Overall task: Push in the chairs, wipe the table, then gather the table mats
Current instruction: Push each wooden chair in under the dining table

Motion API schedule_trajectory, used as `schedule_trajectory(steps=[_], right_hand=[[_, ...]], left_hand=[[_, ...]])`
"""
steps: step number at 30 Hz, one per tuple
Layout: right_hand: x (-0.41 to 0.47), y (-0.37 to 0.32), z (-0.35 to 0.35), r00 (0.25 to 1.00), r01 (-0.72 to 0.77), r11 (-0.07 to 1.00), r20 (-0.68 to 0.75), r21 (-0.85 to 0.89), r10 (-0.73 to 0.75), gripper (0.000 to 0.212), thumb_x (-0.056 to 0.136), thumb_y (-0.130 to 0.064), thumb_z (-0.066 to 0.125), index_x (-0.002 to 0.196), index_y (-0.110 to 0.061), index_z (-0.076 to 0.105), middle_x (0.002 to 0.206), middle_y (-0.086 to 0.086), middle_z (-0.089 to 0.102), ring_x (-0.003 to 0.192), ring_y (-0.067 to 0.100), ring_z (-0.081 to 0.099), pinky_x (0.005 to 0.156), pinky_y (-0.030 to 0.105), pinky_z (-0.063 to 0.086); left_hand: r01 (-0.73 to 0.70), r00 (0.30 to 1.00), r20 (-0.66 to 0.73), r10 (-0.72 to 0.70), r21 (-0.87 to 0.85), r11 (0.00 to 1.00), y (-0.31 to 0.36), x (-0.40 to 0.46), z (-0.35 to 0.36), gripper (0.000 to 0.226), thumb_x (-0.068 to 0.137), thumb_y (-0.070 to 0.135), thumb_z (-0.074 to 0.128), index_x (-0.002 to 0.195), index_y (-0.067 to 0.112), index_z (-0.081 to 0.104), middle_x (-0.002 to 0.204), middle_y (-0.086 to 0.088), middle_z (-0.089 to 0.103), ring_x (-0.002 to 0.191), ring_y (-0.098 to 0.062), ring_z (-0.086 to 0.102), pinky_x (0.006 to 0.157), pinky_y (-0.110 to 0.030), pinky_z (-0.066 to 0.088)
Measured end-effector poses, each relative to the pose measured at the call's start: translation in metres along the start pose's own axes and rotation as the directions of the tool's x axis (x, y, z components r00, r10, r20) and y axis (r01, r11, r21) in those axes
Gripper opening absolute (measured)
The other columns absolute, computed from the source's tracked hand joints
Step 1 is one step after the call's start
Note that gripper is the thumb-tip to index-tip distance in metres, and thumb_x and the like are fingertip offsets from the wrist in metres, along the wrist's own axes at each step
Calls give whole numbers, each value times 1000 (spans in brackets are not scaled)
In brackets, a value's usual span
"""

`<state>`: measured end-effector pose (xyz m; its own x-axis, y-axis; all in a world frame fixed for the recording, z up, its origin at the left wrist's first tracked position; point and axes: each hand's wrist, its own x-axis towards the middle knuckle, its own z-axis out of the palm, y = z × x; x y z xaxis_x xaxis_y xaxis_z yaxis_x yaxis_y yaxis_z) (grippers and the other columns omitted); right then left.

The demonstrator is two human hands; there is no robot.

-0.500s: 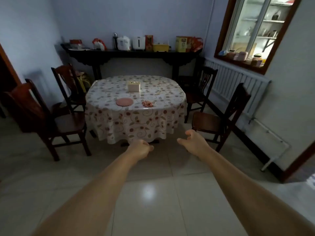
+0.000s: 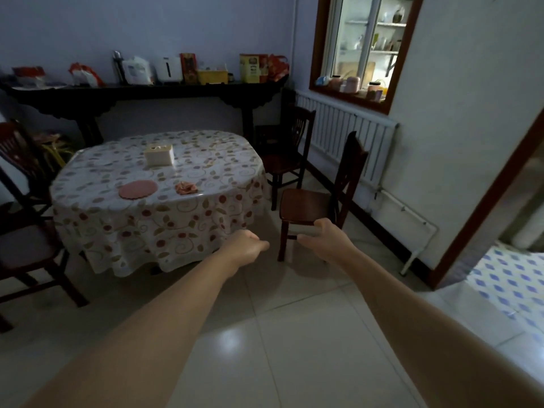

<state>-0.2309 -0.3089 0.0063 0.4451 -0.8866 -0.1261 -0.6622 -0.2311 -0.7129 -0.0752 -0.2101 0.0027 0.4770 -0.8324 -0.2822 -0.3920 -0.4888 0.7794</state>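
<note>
A round table (image 2: 164, 231) under a floral cloth stands ahead. On it lie a round pink mat (image 2: 137, 189), a crumpled pink cloth (image 2: 185, 187) and a white tissue box (image 2: 159, 155). A dark wooden chair (image 2: 306, 206) stands pulled out at the table's right, another chair (image 2: 282, 154) behind it, and two more chairs (image 2: 26, 245) at the left. My left hand (image 2: 245, 247) is curled into a loose fist, holding nothing. My right hand (image 2: 328, 241) reaches toward the near right chair with fingers loosely spread, short of it.
A dark sideboard (image 2: 141, 94) with boxes and bottles runs along the back wall. A white radiator (image 2: 347, 131) and pipe line the right wall under a window. A doorway (image 2: 500, 216) opens at the right. Tiled floor lies between me and the table.
The view has turned right and come closer to the table. Both hands have moved forward toward the near right chair.
</note>
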Motion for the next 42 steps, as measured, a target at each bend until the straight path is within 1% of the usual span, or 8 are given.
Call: schedule_trajectory(steps=[8,11,15,22,28,31,36,42], right_hand=[[129,77,-101,999,-47,999,-2,-1,47,74,88,-40,61,146,-10,27,144,11,38,127,26,44,86,27,38],[174,100,-132,998,-54,998,-14,-22,54,74,88,-41,61,145,-10,27,145,11,37,128,26,42,86,26,35],[247,128,-165,997,-80,996,3,-49,80,75,88,-44,59,146,-11,26,145,11,36,128,26,42,83,25,34],[389,153,-221,996,-80,994,-38,-79,77,76,88,-41,61,147,-11,25,150,12,31,132,27,39,90,29,39],[509,172,-271,994,-107,991,-39,-78,104,69,90,-40,59,144,-8,29,145,13,36,129,28,40,93,33,42],[559,188,-295,993,-114,992,-12,-55,114,73,92,-39,58,147,-8,22,148,13,33,131,27,39,90,29,38],[654,227,-330,992,-122,992,10,-21,122,77,90,-42,59,148,-10,20,149,10,32,130,26,40,91,29,40],[787,280,-369,986,-21,1000,163,3,20,84,88,-46,59,150,-10,16,154,10,25,136,24,32,107,29,34]], left_hand=[[-16,1000,18,16,14,1000,108,127,88,30,92,28,54,66,25,39,95,-10,51,92,-23,56,69,-32,35],[-6,999,50,4,49,999,141,166,110,26,91,30,55,69,23,45,99,-9,53,97,-24,56,81,-32,39],[5,998,56,-8,68,998,181,234,135,46,90,34,57,127,6,51,127,-11,54,115,-26,52,101,-36,41],[-34,994,104,27,66,997,245,386,173,55,91,35,56,137,8,42,138,-10,48,122,-26,50,104,-40,40],[-68,986,157,57,72,995,320,522,203,30,92,30,55,112,8,57,111,-6,56,104,-25,56,95,-36,46],[-55,989,143,42,88,995,356,577,226,43,91,30,56,125,5,51,117,-8,54,103,-24,56,86,-31,45],[-47,991,132,28,139,989,399,670,272,23,91,23,56,69,20,51,79,0,51,71,-13,52,81,-32,46],[101,994,34,-109,172,980,437,771,323,29,90,28,56,73,5,60,72,-6,56,74,-23,59,63,-26,41]])
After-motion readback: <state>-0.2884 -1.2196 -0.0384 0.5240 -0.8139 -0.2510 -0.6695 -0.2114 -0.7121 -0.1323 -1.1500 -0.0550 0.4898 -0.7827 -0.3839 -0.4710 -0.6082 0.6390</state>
